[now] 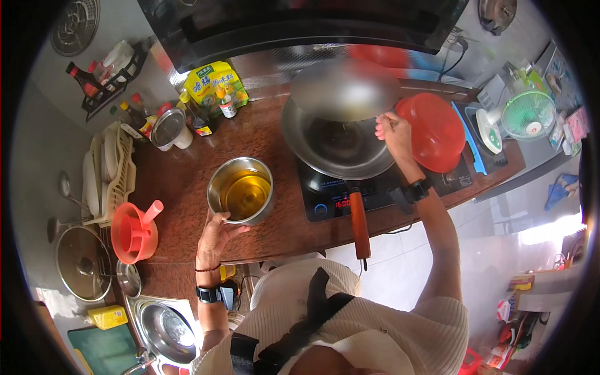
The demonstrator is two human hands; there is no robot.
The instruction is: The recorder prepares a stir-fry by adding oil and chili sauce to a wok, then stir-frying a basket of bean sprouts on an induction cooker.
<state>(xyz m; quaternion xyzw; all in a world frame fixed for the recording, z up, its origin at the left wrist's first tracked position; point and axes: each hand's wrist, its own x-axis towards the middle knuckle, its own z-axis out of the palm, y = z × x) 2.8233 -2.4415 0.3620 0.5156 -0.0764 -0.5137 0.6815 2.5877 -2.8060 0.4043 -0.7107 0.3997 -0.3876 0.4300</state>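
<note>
A stainless-steel pot (271,190) with yellow oil-like liquid (246,194) is on the brown countertop. My left hand (216,239) grips its near side, thumb at the rim and fingers against the wall. To its right a dark wok (335,145) rests on a black induction cooker (316,199), its wooden handle (359,225) pointing towards me. My right hand (395,133) is over the wok's right rim with fingers curled. Beside those fingers, a blurred grey oval (346,89) covers the wok's far side. What it is, and whether my right hand holds it, cannot be made out.
A red plastic basin (433,133) stands close right of the wok. Behind the pot are seasoning bottles (193,112) and a yellow seasoning bag (215,86). At left are a dish rack (119,173), a pink basin (152,236) and a sink (161,323). A black hood (300,23) overhangs.
</note>
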